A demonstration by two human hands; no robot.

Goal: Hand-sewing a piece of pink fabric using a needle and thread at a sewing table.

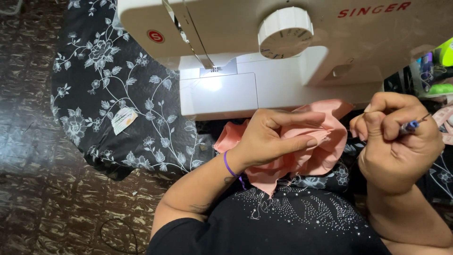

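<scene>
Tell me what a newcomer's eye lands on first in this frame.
The white sewing machine fills the top, its lamp lighting the needle plate. Below it, the left hand bunches pink fabric while the right hand pinches a small blue-handled tool. A black floral cloth covers the table at left.

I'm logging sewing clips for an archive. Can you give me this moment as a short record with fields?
Setting: white sewing machine on a black floral cloth, its needle light on
Left hand: left hand grips bunched pink fabric
Right hand: right hand closed on a small blue-handled tool, tip near the fabric edge
Wrist: purple band
Other: small paper tag on the cloth
Floor: dark patterned floor
</scene>
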